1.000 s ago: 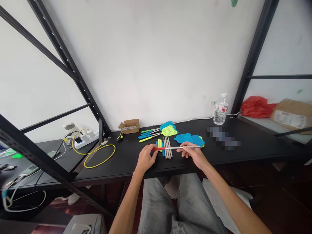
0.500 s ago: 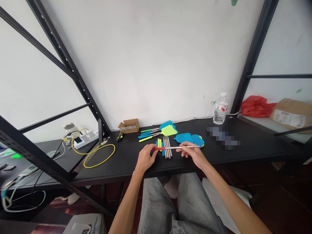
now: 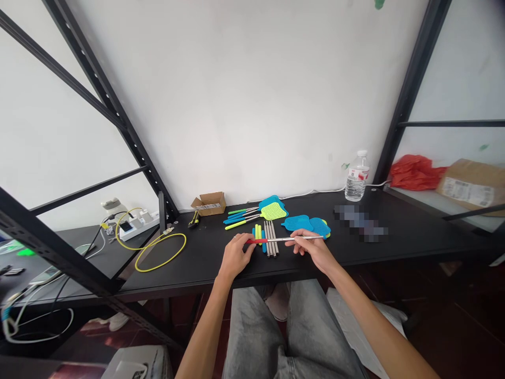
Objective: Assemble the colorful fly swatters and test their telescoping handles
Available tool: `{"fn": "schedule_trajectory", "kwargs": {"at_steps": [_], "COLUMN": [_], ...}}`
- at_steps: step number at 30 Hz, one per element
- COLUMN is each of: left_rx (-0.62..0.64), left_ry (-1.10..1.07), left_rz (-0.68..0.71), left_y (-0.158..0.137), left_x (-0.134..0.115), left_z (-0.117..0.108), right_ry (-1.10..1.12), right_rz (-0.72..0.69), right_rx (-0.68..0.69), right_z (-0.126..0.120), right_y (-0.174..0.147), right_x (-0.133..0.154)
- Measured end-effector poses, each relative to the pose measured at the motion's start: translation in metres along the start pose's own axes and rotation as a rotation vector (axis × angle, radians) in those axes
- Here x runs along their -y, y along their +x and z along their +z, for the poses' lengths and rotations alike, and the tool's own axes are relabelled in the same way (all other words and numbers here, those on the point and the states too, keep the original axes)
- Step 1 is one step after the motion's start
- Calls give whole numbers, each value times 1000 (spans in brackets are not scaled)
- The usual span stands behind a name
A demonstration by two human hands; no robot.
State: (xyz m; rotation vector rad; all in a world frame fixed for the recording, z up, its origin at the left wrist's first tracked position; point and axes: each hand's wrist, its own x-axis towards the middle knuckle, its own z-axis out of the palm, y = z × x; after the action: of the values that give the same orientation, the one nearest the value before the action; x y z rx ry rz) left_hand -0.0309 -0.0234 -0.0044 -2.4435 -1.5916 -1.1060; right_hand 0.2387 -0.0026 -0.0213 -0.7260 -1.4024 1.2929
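Observation:
My left hand is closed on the red handle of a thin rod held level above the table. Out of that handle runs a silver metal rod, gripped further along by the fingers of my right hand. Beneath it lie several loose silver rods side by side, with yellow and blue handle grips just left of them. Blue fly swatter heads rest beyond my right hand. Further back, several whole fly swatters are piled with their handles pointing left.
A small open cardboard box stands near the wall. On the left are a coiled yellow cable and a white power strip. A water bottle stands at the back right. Black metal posts frame the table.

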Motion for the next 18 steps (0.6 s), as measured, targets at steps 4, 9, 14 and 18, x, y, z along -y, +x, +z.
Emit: {"fn": "schedule_trajectory", "kwargs": {"at_steps": [4, 9, 14, 18], "left_rx": [-2, -1, 22, 32], "left_ry": [6, 8, 4, -5], "left_rz": [11, 17, 10, 13], "left_y": [0, 0, 0, 0], "left_x": [0, -1, 0, 1], "left_z": [0, -1, 0, 0], "right_ry": [2, -3, -31, -52], "right_rz": [0, 2, 2, 4], "right_rx": [3, 6, 33, 65], "right_z": [0, 0, 1, 2], "right_y": [0, -1, -1, -2], "right_x": [0, 2, 4, 6]}}
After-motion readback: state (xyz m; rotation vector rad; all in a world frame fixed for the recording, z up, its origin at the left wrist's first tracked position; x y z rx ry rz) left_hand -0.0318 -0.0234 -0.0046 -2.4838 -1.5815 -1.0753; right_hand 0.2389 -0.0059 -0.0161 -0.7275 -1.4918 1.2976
